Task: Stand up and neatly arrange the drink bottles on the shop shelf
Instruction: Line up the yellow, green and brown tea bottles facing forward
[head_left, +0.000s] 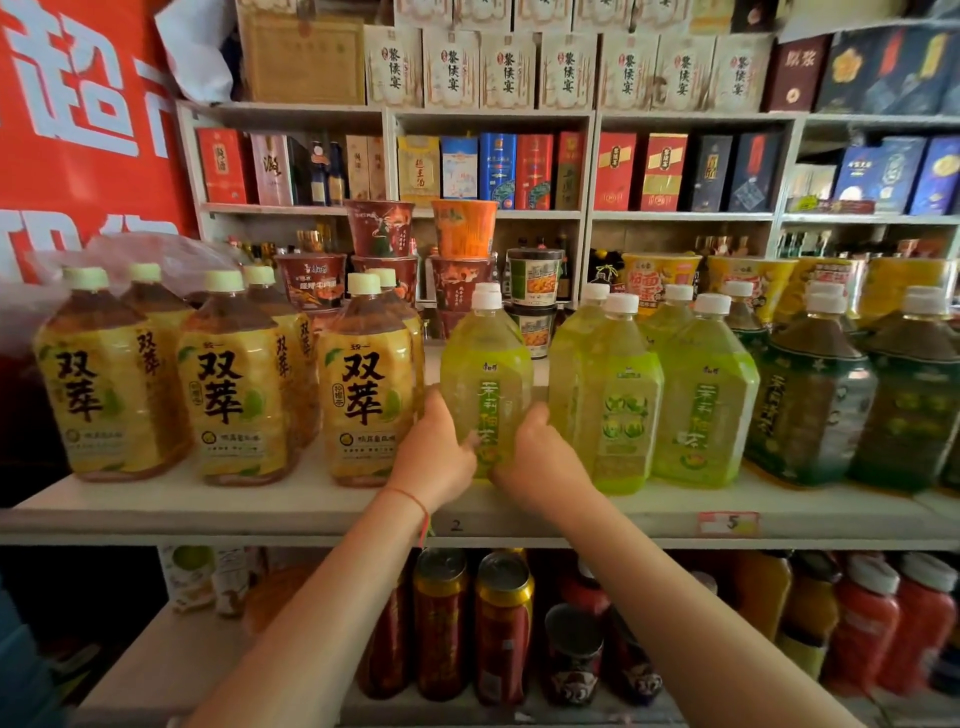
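Both hands clasped low around one pale green bottle: left hand and right hand, fingers curled to its sides, at the front of the shelf. Upright already, probably being squared into line. Beside it: three yellow bottles in front, two more green ones.
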